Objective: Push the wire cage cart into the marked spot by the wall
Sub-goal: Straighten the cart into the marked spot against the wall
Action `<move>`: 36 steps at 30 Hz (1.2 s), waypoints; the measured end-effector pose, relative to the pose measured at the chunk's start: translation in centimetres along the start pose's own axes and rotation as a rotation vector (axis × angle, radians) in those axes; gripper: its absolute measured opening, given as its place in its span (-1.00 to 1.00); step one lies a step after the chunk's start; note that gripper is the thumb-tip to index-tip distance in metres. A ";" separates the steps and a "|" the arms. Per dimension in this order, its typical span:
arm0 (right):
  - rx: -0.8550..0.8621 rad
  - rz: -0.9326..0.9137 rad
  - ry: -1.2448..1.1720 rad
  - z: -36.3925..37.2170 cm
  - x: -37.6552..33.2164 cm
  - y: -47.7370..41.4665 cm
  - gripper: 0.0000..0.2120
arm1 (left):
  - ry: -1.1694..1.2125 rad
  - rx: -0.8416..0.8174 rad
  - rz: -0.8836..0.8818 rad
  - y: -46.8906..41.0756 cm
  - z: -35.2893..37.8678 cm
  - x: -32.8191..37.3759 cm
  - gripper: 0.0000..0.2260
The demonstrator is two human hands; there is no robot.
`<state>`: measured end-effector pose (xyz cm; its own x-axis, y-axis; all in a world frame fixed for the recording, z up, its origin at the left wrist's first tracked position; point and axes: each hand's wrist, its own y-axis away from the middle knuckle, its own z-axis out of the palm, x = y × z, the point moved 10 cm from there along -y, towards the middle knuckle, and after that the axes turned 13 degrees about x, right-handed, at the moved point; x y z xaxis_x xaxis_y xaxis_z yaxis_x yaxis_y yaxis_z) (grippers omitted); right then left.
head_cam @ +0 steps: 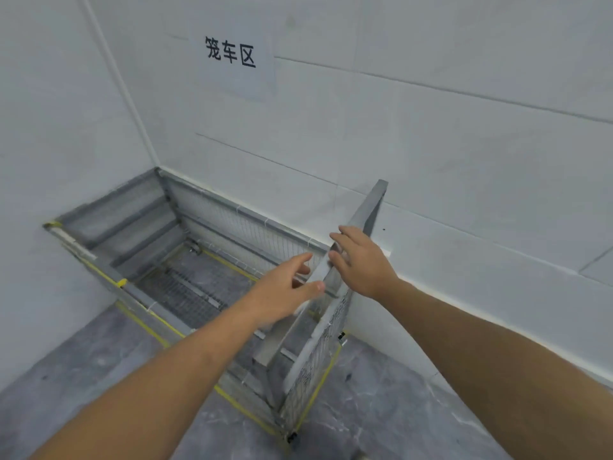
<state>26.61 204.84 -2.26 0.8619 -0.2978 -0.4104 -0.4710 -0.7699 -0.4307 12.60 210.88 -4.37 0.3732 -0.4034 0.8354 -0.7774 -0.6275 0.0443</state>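
Note:
The wire cage cart (232,224) is a grey metal frame with mesh sides, seen from above. It stands in the corner, its back and left sides close to the white walls. Yellow floor tape (318,386) runs around its base. The cart's right side panel (368,210) rises slanted toward me. My left hand (285,290) hovers just left of that panel's top rail, fingers apart. My right hand (361,260) is at the rail's right side, fingers spread, holding nothing. Whether either hand touches the rail I cannot tell.
A paper sign with black characters (232,58) hangs on the white tiled wall above the cart. A white pipe (116,78) runs down the corner. Grey marbled floor (381,410) lies in front and to the right.

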 end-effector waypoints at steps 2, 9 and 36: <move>-0.057 -0.097 0.008 0.2 0.9 -0.9 -0.58 | -0.008 0.045 -0.033 -0.3 0.8 0.9 -0.34; -0.179 -0.460 0.050 1.7 0.6 -1.9 -0.52 | -0.162 0.080 -0.039 -0.6 2.2 1.9 -0.43; -0.088 -0.935 -0.064 3.3 5.0 -7.7 -0.55 | -1.055 0.755 -0.403 1.7 2.4 2.6 -0.48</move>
<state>33.90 211.20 -3.66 0.8703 0.4917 0.0269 0.4246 -0.7217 -0.5466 13.45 207.14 -3.47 0.9784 -0.2066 0.0074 -0.1856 -0.8936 -0.4087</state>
